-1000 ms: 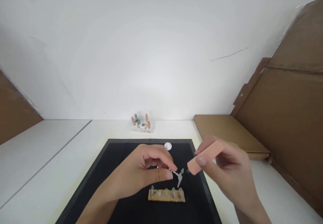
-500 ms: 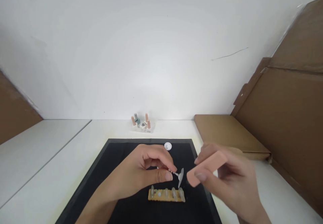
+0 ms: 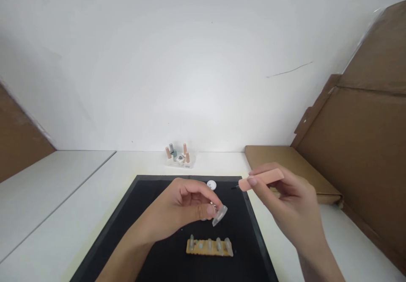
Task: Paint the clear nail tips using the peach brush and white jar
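My left hand [image 3: 180, 208] pinches a small metal holder between thumb and forefinger. A translucent false nail tip [image 3: 220, 215] sits on the holder's end, tilted. To the right and a little higher, my right hand [image 3: 282, 201] grips a nail polish brush by its peach cap [image 3: 261, 179]. The brush's thin dark bristles point left, apart from the nail tip. Below both hands lies a yellowish strip [image 3: 204, 253] bearing several translucent nail tips. Part of a small pale object shows behind my left thumb; its kind is hidden.
A black mat [image 3: 168, 256] covers the middle of the white table. On it, near the back edge, is a small white dish [image 3: 211, 185]. A clear tray [image 3: 177, 164] with several polish bottles stands by the wall. A flat cardboard box [image 3: 279, 161] lies at right.
My right hand has lifted the brush up and away from the nail tip, and the bristles now show. My left hand has turned the nail tip, which now slants the other way.
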A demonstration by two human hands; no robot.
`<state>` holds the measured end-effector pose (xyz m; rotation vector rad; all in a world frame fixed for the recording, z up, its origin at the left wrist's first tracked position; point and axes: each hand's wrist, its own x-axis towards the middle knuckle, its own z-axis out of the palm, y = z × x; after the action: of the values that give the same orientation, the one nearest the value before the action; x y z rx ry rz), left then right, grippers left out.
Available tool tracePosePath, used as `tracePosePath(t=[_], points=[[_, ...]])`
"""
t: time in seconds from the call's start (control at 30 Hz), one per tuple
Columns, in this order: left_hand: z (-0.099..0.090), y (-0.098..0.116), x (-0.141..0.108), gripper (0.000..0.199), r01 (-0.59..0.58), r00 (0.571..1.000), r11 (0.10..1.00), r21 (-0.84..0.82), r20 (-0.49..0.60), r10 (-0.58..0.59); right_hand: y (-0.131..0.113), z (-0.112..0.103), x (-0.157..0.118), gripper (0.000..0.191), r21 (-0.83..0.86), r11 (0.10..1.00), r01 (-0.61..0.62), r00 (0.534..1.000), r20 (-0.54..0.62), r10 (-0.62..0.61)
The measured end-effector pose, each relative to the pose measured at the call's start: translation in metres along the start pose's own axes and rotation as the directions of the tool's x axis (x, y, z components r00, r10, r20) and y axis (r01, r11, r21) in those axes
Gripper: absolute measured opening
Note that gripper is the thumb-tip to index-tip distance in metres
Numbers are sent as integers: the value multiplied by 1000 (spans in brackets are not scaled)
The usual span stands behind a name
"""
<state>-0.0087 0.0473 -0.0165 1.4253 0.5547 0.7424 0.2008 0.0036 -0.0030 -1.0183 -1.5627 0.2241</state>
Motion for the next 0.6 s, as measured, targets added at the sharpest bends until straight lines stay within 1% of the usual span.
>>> tracePosePath(t=[0.07,0.17,0.23,0.37,0.43,0.5,0.53,0.6], points=[[1,2,1,9,15,999,1000,-15,-28,-16,0,0,0,19,50,998,-23,1000,15,22],[1,4,1,10,17,998,998,-56,-53,-20,-2,1,0,16,128,990,-60,996,66,52],[0,6,1,10,16,998,997,-75,-66,-21,-4,1,1,15,161,985,-66,994,96,51],[-2,6,2,9,30,991,996,-90,-129,-42,-10,-2,3,14,151,987,-58,991,127,39],[-1,5,3,7,23,985,995,-102,-169,-41,-9,-4,4,13,111,990,-88,981,182,67],[1,5,2,8,-5,980,993,-117,-200,-18,-5,-5,5,13,20,991,-134,950,288,123],[2,5,2,9,-23,977,992,-120,-212,-3,-2,-6,5,13,-52,987,-154,923,350,163],[5,5,1,12,-47,971,991,-122,-237,17,7,-4,5,13,-220,961,-166,853,457,252]])
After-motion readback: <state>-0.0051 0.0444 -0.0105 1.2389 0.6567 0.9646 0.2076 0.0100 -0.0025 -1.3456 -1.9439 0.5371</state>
